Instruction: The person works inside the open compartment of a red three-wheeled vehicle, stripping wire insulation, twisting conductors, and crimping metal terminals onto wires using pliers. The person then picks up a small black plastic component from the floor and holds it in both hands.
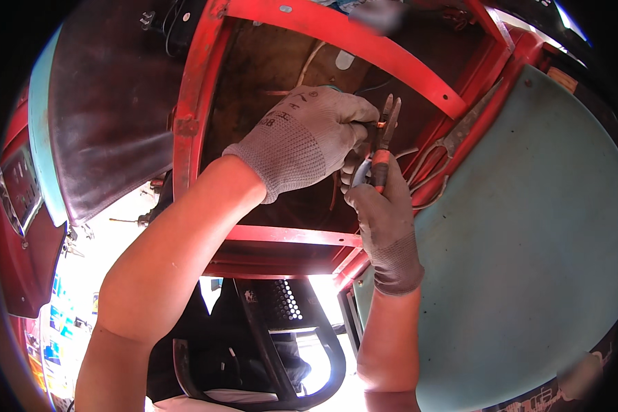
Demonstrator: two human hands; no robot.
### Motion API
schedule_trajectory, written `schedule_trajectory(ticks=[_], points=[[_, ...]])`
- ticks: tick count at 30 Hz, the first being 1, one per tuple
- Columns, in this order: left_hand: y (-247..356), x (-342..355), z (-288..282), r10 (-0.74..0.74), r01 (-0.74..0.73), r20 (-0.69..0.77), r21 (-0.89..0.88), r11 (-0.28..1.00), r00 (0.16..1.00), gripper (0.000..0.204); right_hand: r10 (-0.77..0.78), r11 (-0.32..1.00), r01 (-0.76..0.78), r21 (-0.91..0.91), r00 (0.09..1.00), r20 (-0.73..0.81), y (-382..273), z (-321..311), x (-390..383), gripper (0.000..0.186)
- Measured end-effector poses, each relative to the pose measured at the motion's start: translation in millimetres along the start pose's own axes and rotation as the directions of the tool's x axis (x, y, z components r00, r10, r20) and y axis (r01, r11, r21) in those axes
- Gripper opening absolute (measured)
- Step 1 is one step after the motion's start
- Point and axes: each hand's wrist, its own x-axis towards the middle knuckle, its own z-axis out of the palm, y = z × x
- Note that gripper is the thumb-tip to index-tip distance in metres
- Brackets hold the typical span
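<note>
My left hand, in a grey knit work glove, reaches over the red metal frame. Its fingertips are pinched on a thin wire, whose copper-coloured end shows beside the plier jaws. Wrapped around the handles of the pliers is my gloved right hand, holding them upright with the jaws pointing away from me. The jaws are slightly apart near the left fingertips. Most of the wire is hidden behind the left hand.
Loose wires lie along the frame's right rail, beside a teal panel. A dark brown seat-like cover stands on the left. Below the frame are black bars. A pale cable runs inside the frame's cavity.
</note>
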Motion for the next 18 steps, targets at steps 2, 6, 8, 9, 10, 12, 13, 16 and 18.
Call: schedule_trajectory(ticks=[2, 6, 8, 9, 10, 12, 13, 16, 18], points=[[2.1, 0.5, -1.2, -0.057, 0.058, 0.026, -0.056, 0.997, 0.998, 0.024, 0.083, 0.996, -0.083, 0.020, 0.997, -0.007, -4.1, 0.7, 1.3, 0.035], [4.0, 2.6, -4.8, -0.076, 0.075, 0.069, 0.027, 0.997, 0.995, 0.024, 0.240, 0.969, -0.238, 0.062, 0.970, -0.026, -14.0, 3.2, 3.6, 0.035], [2.5, 2.3, -2.9, -0.076, 0.075, 0.043, 0.024, 0.997, 0.996, 0.024, 0.164, 0.985, -0.162, 0.067, 0.986, -0.022, -10.3, 4.2, 3.5, 0.036], [3.1, 2.9, -3.0, -0.073, 0.071, 0.050, 0.038, 0.997, 0.996, 0.024, 0.073, 0.995, -0.071, 0.067, 0.997, -0.021, -4.2, 4.6, 3.1, 0.036], [4.4, 3.7, -4.2, -0.071, 0.068, 0.057, 0.051, 0.996, 0.996, 0.024, 0.074, 0.993, -0.070, 0.099, 0.996, -0.038, -3.0, 5.4, 2.9, 0.035], [6.3, 4.5, -4.7, -0.084, 0.082, 0.067, 0.031, 0.996, 0.994, 0.023, 0.174, 0.968, -0.155, 0.197, 0.981, -0.083, -8.6, 10.4, 4.7, 0.034], [7.3, 4.5, -4.0, -0.100, 0.100, 0.069, -0.001, 0.995, 0.993, 0.023, 0.271, 0.935, -0.235, 0.267, 0.957, -0.104, -11.1, 13.0, 5.8, 0.033], [4.2, 0.7, -5.7, -0.079, 0.073, 0.094, 0.059, 0.996, 0.992, 0.028, 0.284, 0.911, -0.231, 0.341, 0.952, -0.113, -9.3, 16.4, 5.2, 0.026], [2.1, -4.5, -0.7, -0.029, 0.035, -0.059, 0.101, 0.994, 0.998, 0.034, 0.309, 0.906, -0.249, 0.341, 0.942, -0.134, -4.1, 19.8, 6.3, 0.022]])
